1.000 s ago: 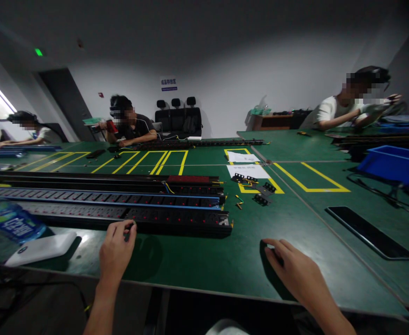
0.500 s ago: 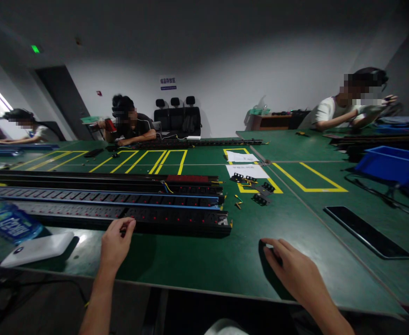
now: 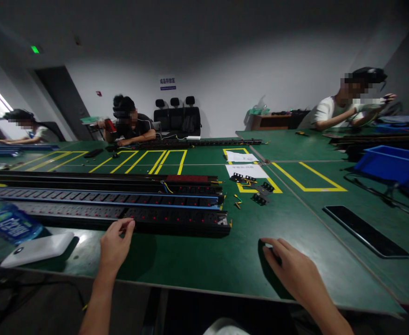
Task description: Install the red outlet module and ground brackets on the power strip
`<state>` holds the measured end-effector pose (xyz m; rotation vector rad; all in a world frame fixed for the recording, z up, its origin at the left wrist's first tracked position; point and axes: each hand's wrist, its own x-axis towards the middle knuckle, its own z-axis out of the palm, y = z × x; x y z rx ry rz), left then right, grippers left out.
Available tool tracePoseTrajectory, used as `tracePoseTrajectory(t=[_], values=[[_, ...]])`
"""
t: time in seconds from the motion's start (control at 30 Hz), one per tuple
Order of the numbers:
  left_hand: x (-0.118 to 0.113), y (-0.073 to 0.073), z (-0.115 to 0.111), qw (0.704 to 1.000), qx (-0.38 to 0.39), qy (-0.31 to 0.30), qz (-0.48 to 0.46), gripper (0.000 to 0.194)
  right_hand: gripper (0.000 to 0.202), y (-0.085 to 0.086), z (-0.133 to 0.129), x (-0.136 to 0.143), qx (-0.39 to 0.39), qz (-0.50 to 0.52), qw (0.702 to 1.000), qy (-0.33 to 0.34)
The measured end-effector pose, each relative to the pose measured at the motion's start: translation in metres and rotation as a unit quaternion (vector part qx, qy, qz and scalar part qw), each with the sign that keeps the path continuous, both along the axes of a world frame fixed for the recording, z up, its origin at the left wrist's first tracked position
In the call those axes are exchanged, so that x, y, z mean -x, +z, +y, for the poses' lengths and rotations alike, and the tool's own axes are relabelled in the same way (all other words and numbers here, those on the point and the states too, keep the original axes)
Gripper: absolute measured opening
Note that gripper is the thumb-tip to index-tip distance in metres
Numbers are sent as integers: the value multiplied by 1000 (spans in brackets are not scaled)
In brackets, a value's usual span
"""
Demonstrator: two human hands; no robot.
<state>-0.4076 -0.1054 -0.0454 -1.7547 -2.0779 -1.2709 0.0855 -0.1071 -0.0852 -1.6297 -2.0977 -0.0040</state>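
Note:
My left hand (image 3: 116, 242) is at the front edge of the nearest long black power strip (image 3: 187, 223). Its thumb and curled fingertips come together, and nothing shows between them. Whether the fingertips touch the strip I cannot tell. Small red dots run along the strip's row of sockets. My right hand (image 3: 291, 265) rests low over the bare green table (image 3: 204, 265), right of the strip's end. Its fingers are loosely bent, the thumb stands apart from them, and it holds nothing visible.
More strips (image 3: 190, 201) lie behind the nearest one. Black brackets (image 3: 262, 190) and short yellow-green wires (image 3: 238, 201) are beyond their ends. A phone-like black slab (image 3: 365, 231) lies right; a bottle (image 3: 9, 221) and white device (image 3: 38, 249) left. A blue bin (image 3: 393, 163) stands far right. Several co-workers sit around.
My left hand has shifted very slightly, its thumb and fingertips closer together. My right hand and the strips stay where they were.

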Motion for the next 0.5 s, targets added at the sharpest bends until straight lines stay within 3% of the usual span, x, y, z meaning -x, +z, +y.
tracePoseTrajectory(t=[0.5], values=[[0, -1, 0, 999, -14, -8, 27, 45, 33, -4, 1, -1, -4, -9, 1000, 2]])
